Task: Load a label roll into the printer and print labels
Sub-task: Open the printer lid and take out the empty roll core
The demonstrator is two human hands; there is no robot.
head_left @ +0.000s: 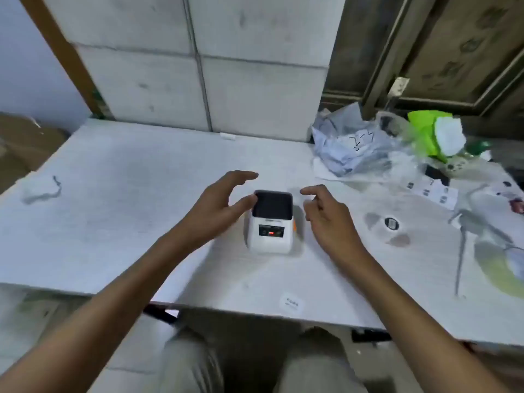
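Observation:
A small white label printer (270, 222) with a dark lid on top and a red light on its front panel stands on the white table (127, 199). My left hand (218, 207) is at its left side, fingers spread, thumb touching the edge of the dark lid. On the other side my right hand (326, 214) hovers just beside the printer, fingers apart, holding nothing. A label roll (392, 223) with a dark core lies on the table to the right of my right hand. A small white label (292, 303) lies near the table's front edge.
Crumpled plastic bags (354, 146) and a green-and-white package (436, 134) are piled at the back right. Printed label strips (431, 190) lie on the right. A grey cord (45, 191) lies at the far left. Concrete blocks (198, 66) form the wall behind the table.

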